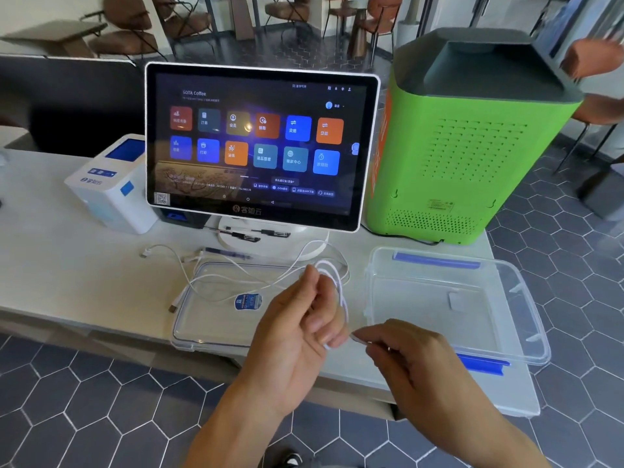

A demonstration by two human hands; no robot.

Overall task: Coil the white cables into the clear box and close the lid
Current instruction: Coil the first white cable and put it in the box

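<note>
two hands on one white cable (256, 282): left hand (297, 336) pinched shut on loops, right hand (405, 359) pinched on its end, slack trailing over lid (189, 332), clear box (526, 319) empty on counter (67, 275); looks light, limp, springy—grip the bundle mid-loop.

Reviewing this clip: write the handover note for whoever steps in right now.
Left hand: holds loops of white cable wound around its fingers.
Right hand: pinches the same cable's end.
The cable's loose length trails over the lid, which lies flat on the counter.
Clear box: open, right of the lid, no cable inside.
Done: coiling begun.
Left: finish the coil, put the cables in the box, close the lid.
</note>
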